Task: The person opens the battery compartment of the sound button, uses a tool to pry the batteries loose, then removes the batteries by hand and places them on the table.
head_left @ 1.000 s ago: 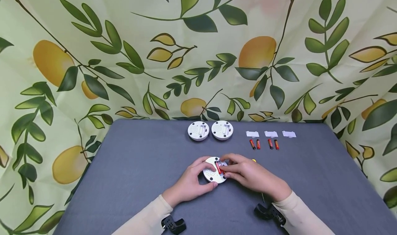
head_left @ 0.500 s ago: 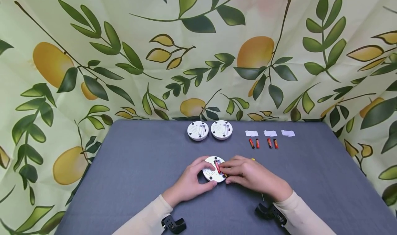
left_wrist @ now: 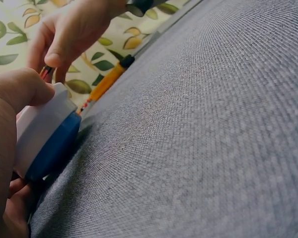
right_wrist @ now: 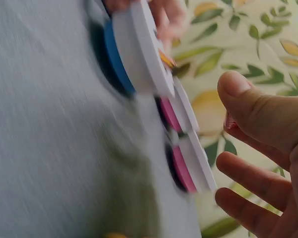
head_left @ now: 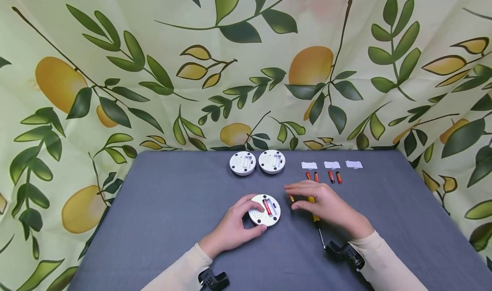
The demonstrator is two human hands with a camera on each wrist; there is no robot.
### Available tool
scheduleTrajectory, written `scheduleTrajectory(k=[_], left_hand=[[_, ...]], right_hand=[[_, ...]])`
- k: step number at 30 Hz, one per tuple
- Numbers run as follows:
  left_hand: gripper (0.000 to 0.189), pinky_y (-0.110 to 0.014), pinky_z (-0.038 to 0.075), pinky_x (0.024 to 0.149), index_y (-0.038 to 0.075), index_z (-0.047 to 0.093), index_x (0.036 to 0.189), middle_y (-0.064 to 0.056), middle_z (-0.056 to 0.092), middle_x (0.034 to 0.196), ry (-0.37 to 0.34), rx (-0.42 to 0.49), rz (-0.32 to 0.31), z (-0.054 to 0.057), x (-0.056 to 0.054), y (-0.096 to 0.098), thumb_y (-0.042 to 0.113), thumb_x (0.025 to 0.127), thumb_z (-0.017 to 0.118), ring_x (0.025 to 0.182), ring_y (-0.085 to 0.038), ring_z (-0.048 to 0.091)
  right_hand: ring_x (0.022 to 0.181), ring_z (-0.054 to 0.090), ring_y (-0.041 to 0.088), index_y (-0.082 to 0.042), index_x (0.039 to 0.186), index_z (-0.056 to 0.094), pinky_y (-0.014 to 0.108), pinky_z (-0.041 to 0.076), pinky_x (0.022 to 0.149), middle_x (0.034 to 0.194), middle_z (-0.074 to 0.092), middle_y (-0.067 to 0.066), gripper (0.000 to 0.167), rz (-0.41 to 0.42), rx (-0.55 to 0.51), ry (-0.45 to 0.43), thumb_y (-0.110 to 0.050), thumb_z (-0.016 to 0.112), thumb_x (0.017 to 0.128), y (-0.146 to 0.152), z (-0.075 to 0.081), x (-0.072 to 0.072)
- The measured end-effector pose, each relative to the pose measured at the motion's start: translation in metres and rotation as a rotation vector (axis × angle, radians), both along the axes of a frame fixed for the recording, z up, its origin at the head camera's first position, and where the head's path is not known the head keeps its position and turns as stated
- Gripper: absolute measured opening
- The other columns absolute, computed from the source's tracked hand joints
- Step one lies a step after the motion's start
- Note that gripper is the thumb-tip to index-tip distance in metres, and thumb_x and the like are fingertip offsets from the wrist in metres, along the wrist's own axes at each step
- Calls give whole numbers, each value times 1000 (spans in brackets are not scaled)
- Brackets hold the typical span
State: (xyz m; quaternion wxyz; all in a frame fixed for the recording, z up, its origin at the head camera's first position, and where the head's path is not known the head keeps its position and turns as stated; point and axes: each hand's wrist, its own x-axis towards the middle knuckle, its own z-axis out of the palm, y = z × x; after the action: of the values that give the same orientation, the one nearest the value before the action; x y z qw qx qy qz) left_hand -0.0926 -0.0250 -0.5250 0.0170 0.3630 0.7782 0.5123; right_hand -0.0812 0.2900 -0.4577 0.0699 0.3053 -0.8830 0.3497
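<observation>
My left hand (head_left: pixel 238 222) grips a round white battery-powered device (head_left: pixel 258 219) by its rim, fingers and thumb on opposite sides. In the left wrist view, the device's lower part (left_wrist: pixel 54 148) is blue. One red battery (head_left: pixel 267 207) lies in its open compartment; the slot beside it is bare. To the right of the device, my right hand (head_left: pixel 326 201) pinches another battery (head_left: pixel 291 199) between thumb and forefinger, apart from the device. The other fingers are extended. In the right wrist view, only a small red bit of this battery (right_wrist: pixel 230 121) shows.
A yellow-handled screwdriver (head_left: pixel 316 219) lies under my right hand. Two similar white devices (head_left: pixel 240 168) (head_left: pixel 271 167), pink-based, stand at the back. Three white covers (head_left: pixel 309 165) and several red batteries (head_left: pixel 331 177) lie at the back right. A patterned cloth (head_left: pixel 246 69) hangs behind the table.
My right hand has lifted a battery from the compartment and moved right with it, uncovering more of the screwdriver. The left hand still holds the device in about the same spot.
</observation>
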Motion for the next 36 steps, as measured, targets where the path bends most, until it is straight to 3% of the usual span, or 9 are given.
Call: scheduleTrajectory(k=[6,12,16,18,21,24,31,34,36], left_hand=[[37,-37,44,119,22,70,117,-1,60,151,16,7,1,-5,1,1,19,87,92,139,-23,59],[38,-35,44,118,22,70,117,-1,60,150,10,22,5,-8,3,1,17,87,92,138,-23,59],[38,-35,44,118,21,70,117,-2,60,150,10,20,10,-8,4,-1,17,86,92,138,-23,59],[38,-35,44,118,21,70,117,-2,60,150,12,22,10,-8,4,-1,16,86,92,138,-23,59],[37,-34,45,118,20,70,118,-2,60,150,22,32,3,-8,3,0,17,87,92,137,-23,60],[37,-35,45,117,20,70,118,-3,60,150,39,44,-4,-7,1,2,17,88,91,137,-24,60],[37,-35,44,119,21,70,117,0,59,151,22,32,-6,-5,0,2,17,87,92,139,-22,59],[37,-35,44,119,21,70,117,0,59,151,19,24,-10,-4,0,1,17,87,92,139,-21,59],[37,-35,44,118,21,70,118,-1,60,151,28,25,-7,-3,-1,0,17,87,92,138,-22,59]], right_hand=[[129,68,28,-11,127,82,11,36,114,135,76,0,46,-133,-23,19,-7,94,83,35,-4,-9],[124,65,3,-10,122,83,6,40,102,129,78,3,47,-263,-38,80,-1,96,78,75,-15,-19],[126,55,-14,-9,125,82,4,36,100,136,76,6,44,-375,-19,40,-5,95,83,99,-20,-19],[129,52,-14,-9,127,81,4,34,102,140,74,7,42,-426,-6,-1,-9,93,87,110,-22,-19],[133,57,4,-10,131,80,8,34,100,143,72,8,41,-483,19,-42,-16,90,92,125,-23,-18],[136,57,20,-10,134,78,8,33,101,145,71,10,42,-508,21,-70,-20,88,95,141,-25,-17],[126,43,-23,-8,133,78,-1,28,97,142,71,17,40,-527,-18,-91,-19,87,96,165,-36,-17],[124,41,-25,-7,132,79,-2,27,96,140,72,19,39,-535,-11,-97,-18,87,96,171,-41,-16],[129,49,-13,-8,132,79,-1,27,97,141,71,18,38,-540,1,-100,-20,87,97,172,-43,-18]])
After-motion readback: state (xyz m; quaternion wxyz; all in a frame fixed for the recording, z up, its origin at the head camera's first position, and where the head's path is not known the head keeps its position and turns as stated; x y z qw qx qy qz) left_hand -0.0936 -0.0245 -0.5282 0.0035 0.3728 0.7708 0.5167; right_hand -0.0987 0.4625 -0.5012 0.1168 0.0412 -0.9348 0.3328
